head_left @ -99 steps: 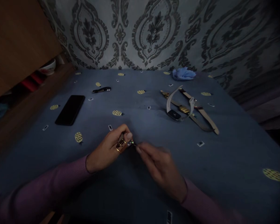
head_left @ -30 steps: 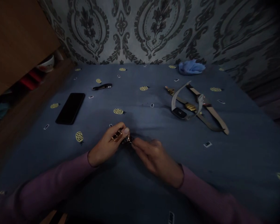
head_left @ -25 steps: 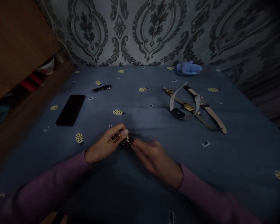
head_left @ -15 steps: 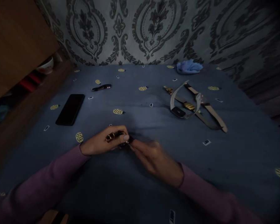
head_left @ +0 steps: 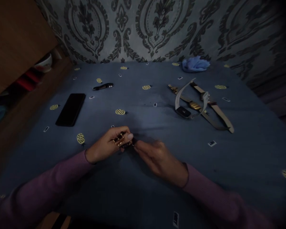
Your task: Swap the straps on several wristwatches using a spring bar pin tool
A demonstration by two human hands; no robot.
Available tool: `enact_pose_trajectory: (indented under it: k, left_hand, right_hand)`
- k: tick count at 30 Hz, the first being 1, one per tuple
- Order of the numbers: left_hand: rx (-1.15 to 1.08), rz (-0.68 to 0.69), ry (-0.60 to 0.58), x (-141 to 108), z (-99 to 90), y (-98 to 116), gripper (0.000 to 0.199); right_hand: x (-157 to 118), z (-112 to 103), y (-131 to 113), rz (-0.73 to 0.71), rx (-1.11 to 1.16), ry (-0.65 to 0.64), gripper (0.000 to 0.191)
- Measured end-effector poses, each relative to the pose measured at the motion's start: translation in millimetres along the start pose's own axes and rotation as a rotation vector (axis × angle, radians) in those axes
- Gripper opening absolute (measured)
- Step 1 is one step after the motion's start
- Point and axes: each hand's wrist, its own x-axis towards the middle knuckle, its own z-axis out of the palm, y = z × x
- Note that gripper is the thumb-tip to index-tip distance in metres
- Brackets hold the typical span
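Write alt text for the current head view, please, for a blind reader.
Left hand gripping a gold-coloured item, right hand close beside it, over a blue patterned tablecloth; a black phone lies to the left, three watches to the right.

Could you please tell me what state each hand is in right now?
Left hand: closed, holding a small, shiny, gold-coloured metal piece with dark parts.
Right hand: fingers closed together beside it; whether they grip anything cannot be told.
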Motion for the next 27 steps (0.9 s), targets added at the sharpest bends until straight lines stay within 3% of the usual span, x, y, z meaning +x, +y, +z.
enact_pose_trajectory:
  k: [7,14,18,27]
  left_hand:
    - [-0.003,0.028,0.034,-3.1,1.0,-5.6,0.036]
    - [0.162,0.227,0.097,-5.7,1.6,-22.4,0.037]
    - [0.246,0.311,0.117,-5.6,2.1,-21.4,0.035]
    - [0.317,0.363,0.141,-4.7,1.6,-19.1,0.032]
  right_hand:
    - [1.5,-0.8,-1.4,0.019,0.021,-0.007,0.022]
    - [3.4,-0.8,-7.4,0.165,0.076,-0.013,0.024]
    - [4.4,-1.2,-7.7,0.212,0.08,-0.014,0.023]
    - [8.7,-3.3,-11.9,0.285,0.172,0.0,0.024]
